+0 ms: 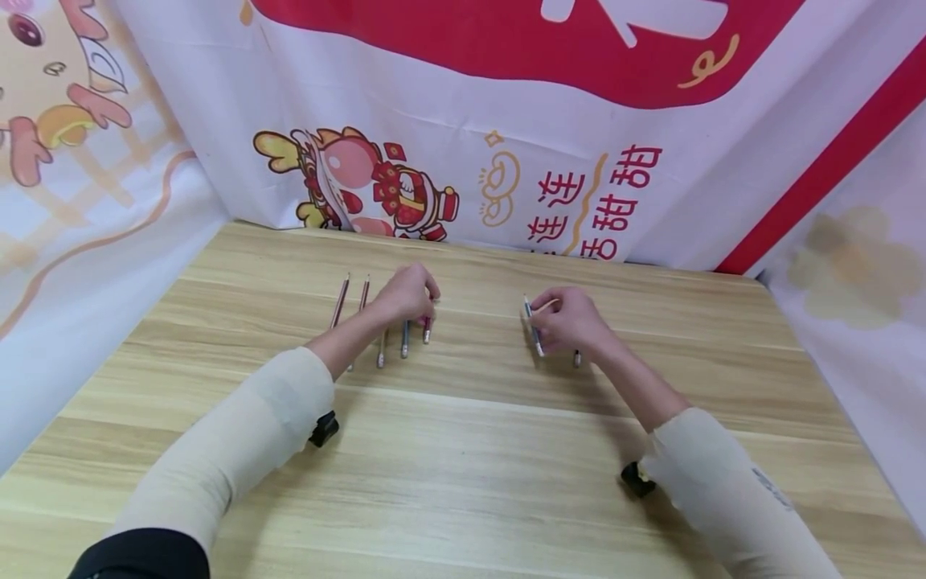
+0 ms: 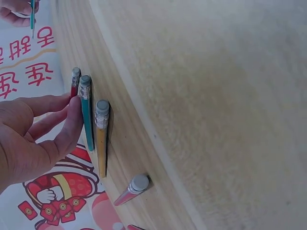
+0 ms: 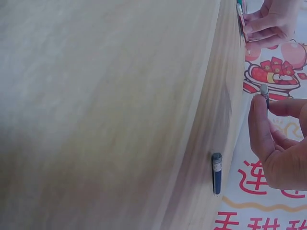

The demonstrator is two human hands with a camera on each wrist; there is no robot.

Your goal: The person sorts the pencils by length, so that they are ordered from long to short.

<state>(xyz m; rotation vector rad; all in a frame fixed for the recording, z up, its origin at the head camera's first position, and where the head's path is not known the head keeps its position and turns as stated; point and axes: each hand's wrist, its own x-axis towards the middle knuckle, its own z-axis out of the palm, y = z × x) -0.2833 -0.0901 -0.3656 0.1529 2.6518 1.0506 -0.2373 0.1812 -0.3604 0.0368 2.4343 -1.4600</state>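
My left hand (image 1: 411,293) pinches a red pencil (image 2: 74,90) between thumb and fingers, near the wood tabletop, its eraser end toward me. Close beside it lie a teal pencil (image 2: 86,112) and a yellow pencil (image 2: 101,148), erasers lined up the same way. Two reddish pencils, one farther left (image 1: 340,299) and one nearer the hand (image 1: 364,291), are partly covered by my left forearm. Over on the right, my right hand (image 1: 573,322) holds a green-blue pencil (image 1: 534,328) between thumb and fingertips, tip pointing away. A dark blue pencil (image 3: 218,178) lies under that hand, mostly hidden in the head view.
The wooden table (image 1: 463,482) spreads toward me in front of both hands. Behind it hangs a printed white and red cloth (image 1: 463,104), with more cloth at the left and right sides. Black wrist-camera mounts (image 1: 324,429) hang under both sleeves.
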